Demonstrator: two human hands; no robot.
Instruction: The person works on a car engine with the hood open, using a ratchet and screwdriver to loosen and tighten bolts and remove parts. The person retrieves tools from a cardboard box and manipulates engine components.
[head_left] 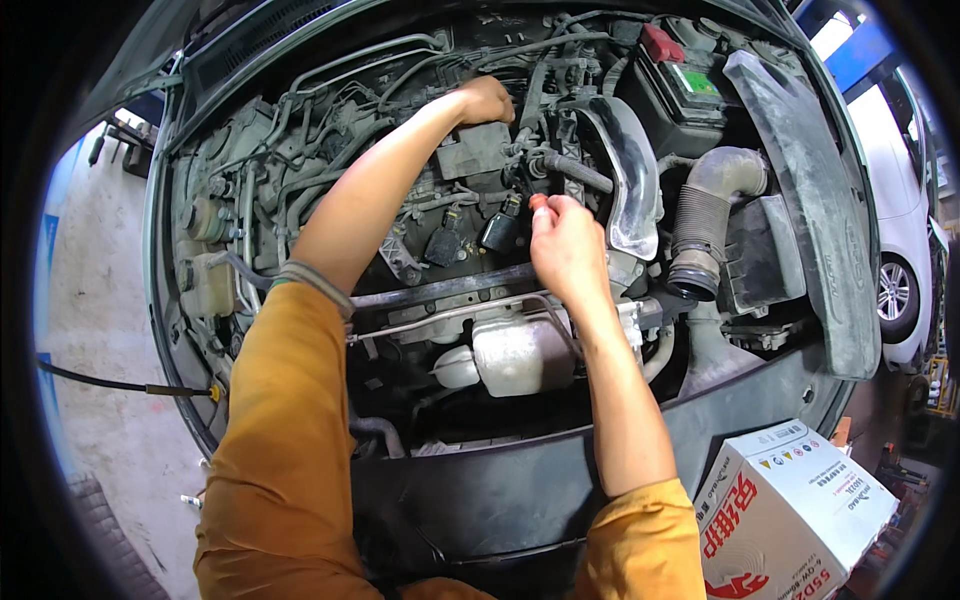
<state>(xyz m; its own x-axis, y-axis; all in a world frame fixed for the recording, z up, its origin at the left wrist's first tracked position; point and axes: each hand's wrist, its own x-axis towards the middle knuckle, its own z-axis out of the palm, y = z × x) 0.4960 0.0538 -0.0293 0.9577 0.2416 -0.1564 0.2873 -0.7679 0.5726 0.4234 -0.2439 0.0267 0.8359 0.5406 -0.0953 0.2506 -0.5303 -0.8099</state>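
Deep in the engine bay [470, 290], my left hand [487, 100] reaches to the back, just above a grey box-shaped engine part [474, 152]. Its fingers are curled and closed, and what they hold, if anything, is hidden. Closer to me, my right hand [570, 245] grips a screwdriver [539, 202] by its red handle. The dark shaft points up and left toward a hose fitting, where its tip is hard to make out. Left of this hand lie two black plugs or coils [500, 233]. A curved grey duct [622, 175] rises to its right.
A battery [685, 95] with a red terminal cover sits at the back right. A ribbed intake hose [703, 225] and a long grey trim panel [805, 215] lie on the right. At the front right stands a cardboard box [800, 510]. Beyond it is a white car [885, 200].
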